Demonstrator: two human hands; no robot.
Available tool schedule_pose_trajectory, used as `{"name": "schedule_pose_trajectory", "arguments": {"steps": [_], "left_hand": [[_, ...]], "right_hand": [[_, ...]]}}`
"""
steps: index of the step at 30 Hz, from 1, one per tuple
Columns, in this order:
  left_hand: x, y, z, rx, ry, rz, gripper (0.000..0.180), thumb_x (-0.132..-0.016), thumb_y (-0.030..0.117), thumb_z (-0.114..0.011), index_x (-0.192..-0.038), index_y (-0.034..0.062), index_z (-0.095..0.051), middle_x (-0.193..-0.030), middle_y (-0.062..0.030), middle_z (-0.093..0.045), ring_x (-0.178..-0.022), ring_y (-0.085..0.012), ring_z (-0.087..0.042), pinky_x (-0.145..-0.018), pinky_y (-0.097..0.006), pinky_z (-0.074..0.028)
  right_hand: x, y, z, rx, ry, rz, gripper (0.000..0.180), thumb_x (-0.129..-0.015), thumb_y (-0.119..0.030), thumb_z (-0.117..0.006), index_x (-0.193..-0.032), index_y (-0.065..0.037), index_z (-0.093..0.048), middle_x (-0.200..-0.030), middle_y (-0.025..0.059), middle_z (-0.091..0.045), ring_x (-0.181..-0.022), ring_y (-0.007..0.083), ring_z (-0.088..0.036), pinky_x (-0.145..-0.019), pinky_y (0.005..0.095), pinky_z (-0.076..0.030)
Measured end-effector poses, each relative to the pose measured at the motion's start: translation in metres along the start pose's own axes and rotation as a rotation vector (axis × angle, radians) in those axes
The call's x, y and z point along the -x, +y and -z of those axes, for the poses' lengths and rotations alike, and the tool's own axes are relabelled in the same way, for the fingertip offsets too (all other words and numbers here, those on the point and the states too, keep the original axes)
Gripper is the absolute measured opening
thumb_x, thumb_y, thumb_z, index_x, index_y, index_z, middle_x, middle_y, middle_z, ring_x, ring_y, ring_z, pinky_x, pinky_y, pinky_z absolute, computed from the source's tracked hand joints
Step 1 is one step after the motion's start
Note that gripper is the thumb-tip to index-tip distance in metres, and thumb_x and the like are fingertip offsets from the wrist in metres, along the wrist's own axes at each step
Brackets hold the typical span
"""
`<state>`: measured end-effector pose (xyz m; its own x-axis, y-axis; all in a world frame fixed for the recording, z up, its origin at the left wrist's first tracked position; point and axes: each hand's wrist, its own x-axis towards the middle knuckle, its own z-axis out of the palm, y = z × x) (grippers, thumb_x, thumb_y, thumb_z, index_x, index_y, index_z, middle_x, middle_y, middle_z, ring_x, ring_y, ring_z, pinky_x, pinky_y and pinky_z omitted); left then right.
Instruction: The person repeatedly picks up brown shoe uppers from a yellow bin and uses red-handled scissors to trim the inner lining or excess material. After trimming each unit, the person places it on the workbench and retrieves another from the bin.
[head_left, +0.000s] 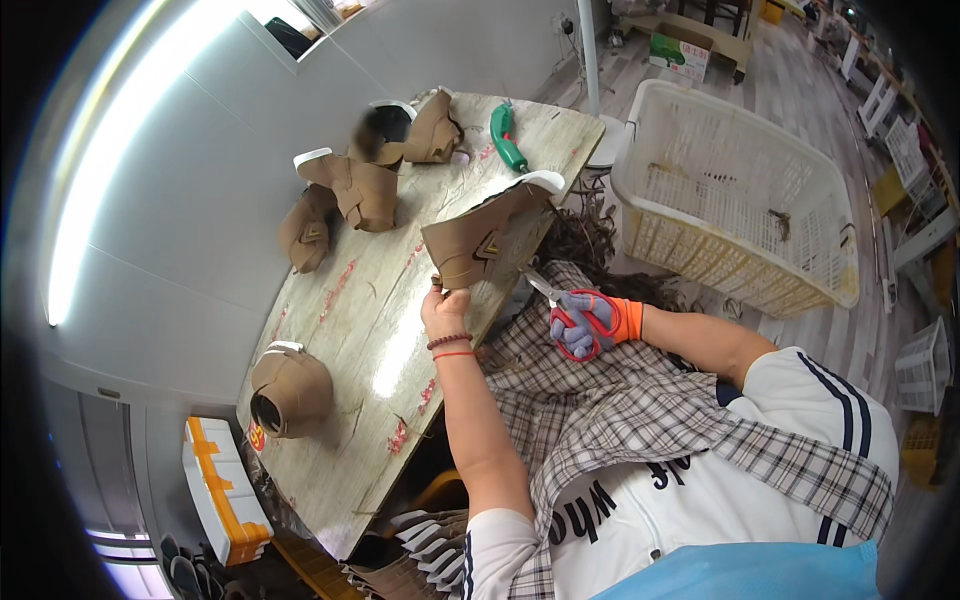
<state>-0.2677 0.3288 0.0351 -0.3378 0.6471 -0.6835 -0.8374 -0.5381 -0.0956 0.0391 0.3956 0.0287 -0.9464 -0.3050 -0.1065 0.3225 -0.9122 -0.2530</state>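
My left hand (pixel 447 312), bare with a beaded bracelet and a red band at the wrist, is closed on the lower edge of a brown shoe upper (pixel 478 243). That upper is raised over the table's near edge, its white lining strip uppermost and a chevron mark on its side. In my right hand (pixel 580 328), wearing a grey glove with an orange cuff, is a pair of scissors (pixel 603 300) with red handles. The scissors' blades point up toward the upper without touching it. Whether the blades are parted is unclear.
Several brown uppers (pixel 370 190) stand at the table's (pixel 385 350) far side, another upper (pixel 292 390) at the left. A green tool (pixel 507 137) lies at the far end. Right of the table is a white plastic crate (pixel 735 200). Stacked uppers (pixel 430 555) sit below the near edge.
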Motion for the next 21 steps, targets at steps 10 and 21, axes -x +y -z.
{"name": "schedule_pose_trajectory", "arguments": {"steps": [10, 21], "left_hand": [[0.006, 0.002, 0.038, -0.098, -0.288, 0.096, 0.043, -0.099, 0.022, -0.042, -0.134, -0.0029, -0.045, -0.133, -0.0212, -0.052, -0.124, -0.0329, -0.047, -0.105, -0.046, -0.038], [-0.006, 0.004, 0.046, -0.155, -0.460, 0.181, 0.036, -0.100, 0.022, -0.039, -0.124, -0.0019, -0.049, -0.129, -0.0207, -0.055, -0.119, -0.0350, -0.052, -0.101, -0.050, -0.042]], "right_hand": [[0.001, 0.005, 0.011, -0.003, -0.042, 0.034, 0.046, -0.092, -0.047, -0.057, -0.093, -0.002, -0.051, -0.064, -0.0037, -0.044, -0.058, 0.0072, -0.042, -0.056, 0.0231, -0.038], [0.006, 0.002, 0.004, 0.029, 0.102, 0.146, 0.047, -0.093, -0.051, -0.052, -0.104, -0.005, -0.050, -0.084, 0.0015, -0.050, -0.060, 0.0092, -0.041, -0.058, 0.0264, -0.040]]}}
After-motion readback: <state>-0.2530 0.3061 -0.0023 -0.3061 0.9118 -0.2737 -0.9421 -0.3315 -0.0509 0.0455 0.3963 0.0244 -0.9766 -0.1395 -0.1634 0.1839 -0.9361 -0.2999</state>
